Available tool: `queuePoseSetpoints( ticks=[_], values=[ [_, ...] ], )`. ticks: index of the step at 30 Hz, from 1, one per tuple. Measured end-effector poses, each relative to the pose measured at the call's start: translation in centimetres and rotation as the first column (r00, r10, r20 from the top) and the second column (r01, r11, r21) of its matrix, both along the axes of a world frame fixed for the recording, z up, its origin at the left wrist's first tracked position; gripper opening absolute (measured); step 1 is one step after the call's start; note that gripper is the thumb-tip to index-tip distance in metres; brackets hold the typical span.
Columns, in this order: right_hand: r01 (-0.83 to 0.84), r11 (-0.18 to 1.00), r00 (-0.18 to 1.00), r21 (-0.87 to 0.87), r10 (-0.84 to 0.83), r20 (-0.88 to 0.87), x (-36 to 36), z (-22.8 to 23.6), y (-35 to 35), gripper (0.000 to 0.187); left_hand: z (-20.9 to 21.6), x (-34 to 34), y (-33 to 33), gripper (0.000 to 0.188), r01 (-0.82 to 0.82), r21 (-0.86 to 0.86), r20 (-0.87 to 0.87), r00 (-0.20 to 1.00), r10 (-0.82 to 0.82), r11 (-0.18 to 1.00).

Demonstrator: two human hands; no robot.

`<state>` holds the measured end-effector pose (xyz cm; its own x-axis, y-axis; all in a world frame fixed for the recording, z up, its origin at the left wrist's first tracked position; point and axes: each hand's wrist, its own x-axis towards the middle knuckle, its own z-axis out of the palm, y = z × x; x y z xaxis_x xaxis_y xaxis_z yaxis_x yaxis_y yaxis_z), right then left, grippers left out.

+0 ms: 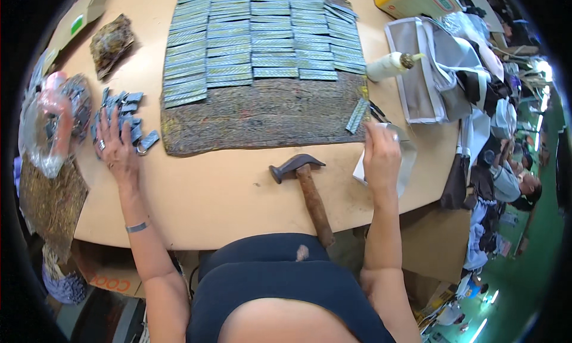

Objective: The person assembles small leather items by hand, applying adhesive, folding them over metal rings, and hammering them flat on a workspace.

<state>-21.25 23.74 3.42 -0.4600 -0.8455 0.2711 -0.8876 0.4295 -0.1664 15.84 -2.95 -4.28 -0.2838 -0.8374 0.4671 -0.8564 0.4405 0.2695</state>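
Observation:
My left hand [118, 145] lies with fingers spread over a loose heap of short blue-grey strips [132, 97] on the left of the table. A strip with a metal ring [149, 142] sits beside its fingers. My right hand [383, 155] is closed, thumb and fingers pressed together, by the right edge of a worn brown mat [256, 117]. What it may hold is hidden. Just beyond its fingertips one patterned strip [357, 115] lies slanted on the mat. Overlapping columns of flat blue-green patterned strips [271, 39] cover the mat's far part.
A wooden-handled hammer [313, 200] lies between my arms. A white squeeze bottle [387, 66] stands right of the mat, near a grey-and-white bag [417, 75]. A brown lump [112, 45] and a clear plastic bag [53, 122] are at left. White paper [405, 164] lies under my right hand.

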Motion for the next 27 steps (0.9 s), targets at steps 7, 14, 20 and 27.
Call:
queuePoseSetpoints(
  ticks=[7, 14, 20, 27],
  values=[
    [0.17, 0.949, 0.97, 0.264, -0.113, -0.217, -1.9, -2.7, -2.5, 0.027, 0.6, -0.8, 1.1, 0.039, -0.078, -0.237, 0.13, 0.985, 0.111, 0.968],
    [-0.077, 0.986, 0.967, -0.145, 0.109, 0.229, 0.8, -2.0, -0.9, 0.033, 0.5, -0.5, 1.3, 0.033, -0.023, -0.301, 0.194, 0.977, 0.085, 0.953],
    [0.216, 0.976, 0.976, -0.014, -0.215, 0.006, -4.5, -3.0, 5.8, 0.021, 0.6, -0.2, 1.0, 0.032, 0.028, -0.348, 0.226, 0.973, 0.055, 0.937],
    [0.458, 0.886, 0.756, 0.074, -0.432, 0.492, -3.6, -3.0, 6.9, 0.022, 2.6, -2.4, 2.2, 0.03, 0.177, -0.377, 0.185, 0.976, -0.114, 0.909]
  ],
)
